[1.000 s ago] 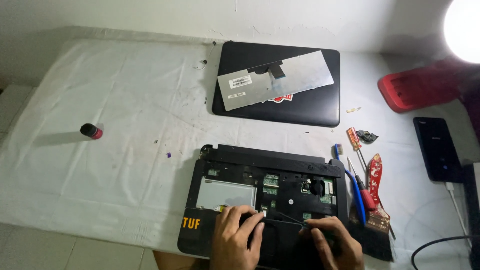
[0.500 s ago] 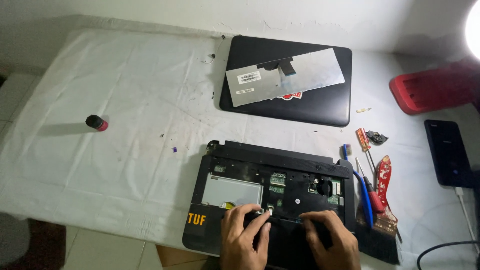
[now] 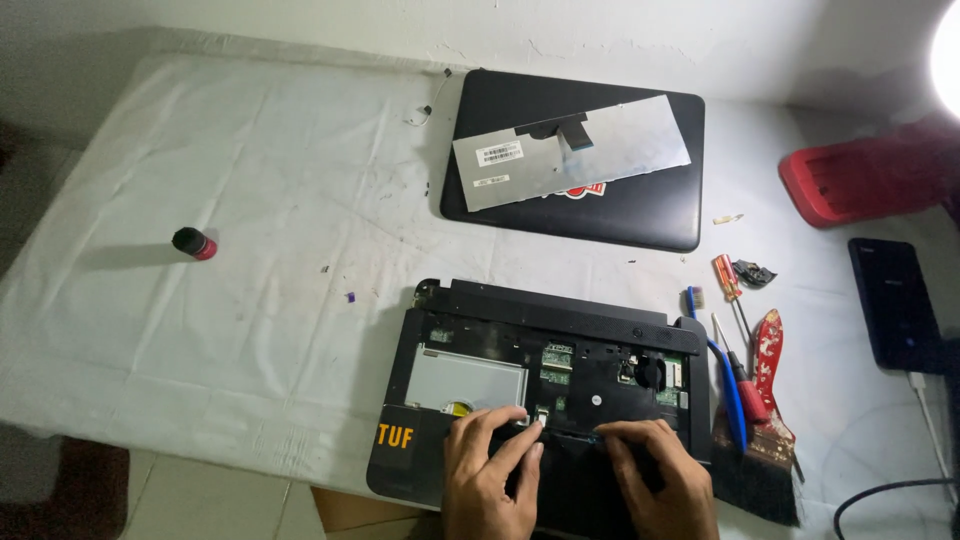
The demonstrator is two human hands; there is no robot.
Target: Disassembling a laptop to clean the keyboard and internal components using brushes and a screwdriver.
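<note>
Both hands have crept slightly forward along the front edge of the open black laptop base (image 3: 545,385) at lower centre. The left hand (image 3: 490,470) presses curled fingertips onto it; the right hand (image 3: 655,475) lies flat, holding nothing. The work there looks unfinished.

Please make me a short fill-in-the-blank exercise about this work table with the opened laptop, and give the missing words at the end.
1. Both hands, the left hand and the right hand, rest on the opened laptop base, which lacks its ____.
2. The removed keyboard lies face down on a closed black ____.
3. The small bottle at the left has a ____ cap.
4. The brush beside the screwdrivers has a ____ handle.

Missing words: keyboard; laptop; red; red
</note>
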